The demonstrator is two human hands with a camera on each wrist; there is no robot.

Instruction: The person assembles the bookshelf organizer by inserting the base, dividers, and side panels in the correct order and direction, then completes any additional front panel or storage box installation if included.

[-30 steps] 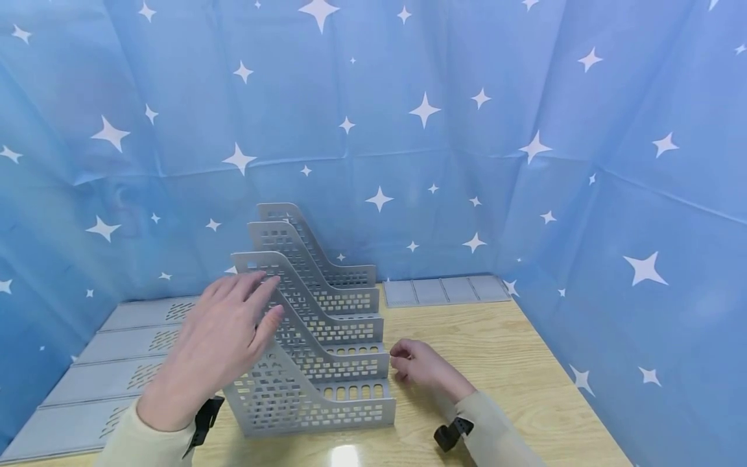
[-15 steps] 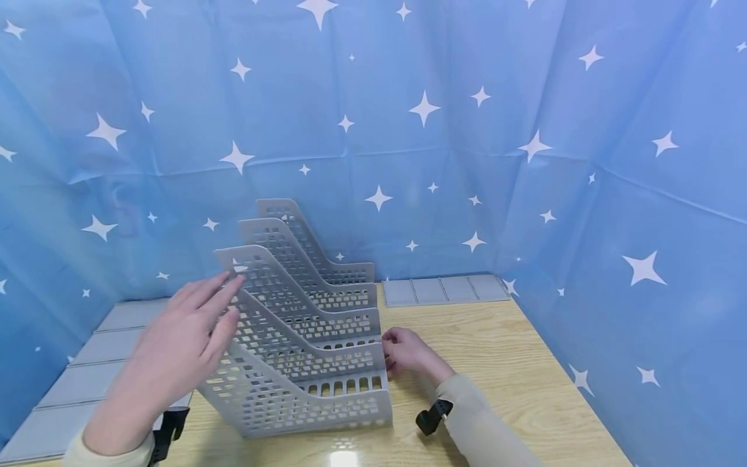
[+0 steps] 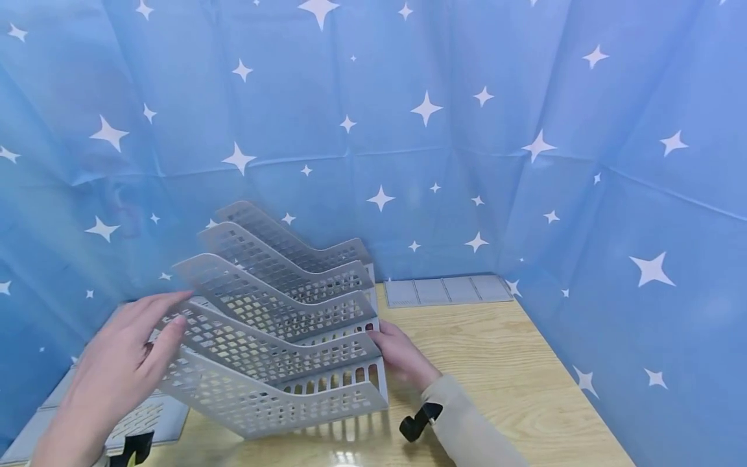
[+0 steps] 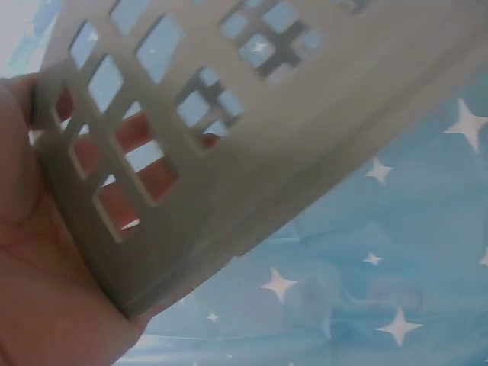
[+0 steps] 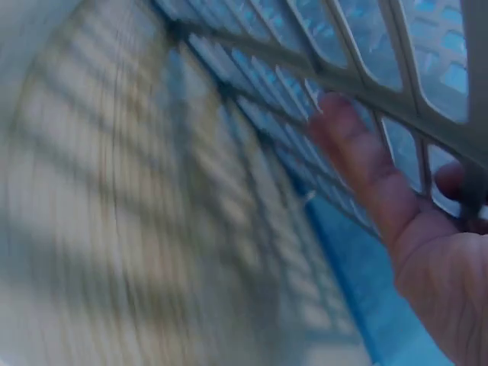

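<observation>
A grey perforated plastic file rack [image 3: 318, 403] with several slanted dividers is tipped back to the left, its front base raised off the table. My left hand [image 3: 111, 366] holds its tall rear side. In the left wrist view, my palm wraps the edge of the rack [image 4: 252, 164], and fingers show through the holes. My right hand [image 3: 405, 357] grips the low front edge from the right. The right wrist view has my fingers stretched under the slotted base [image 5: 366, 88], while a fingertip shows through a slot.
A flat grey ribbed panel [image 3: 169, 415] lies on the table at left, partly covered by my left hand and the rack. Another flat grey panel [image 3: 446, 290] lies at the back right of the wooden table [image 3: 484, 350]. A blue star-patterned curtain [image 3: 496, 175] encloses the table behind.
The rack has gone from standing upright to tilting back leftward. My left hand has moved left and down with its rear side; my right hand has closed in on the front edge and grips it.
</observation>
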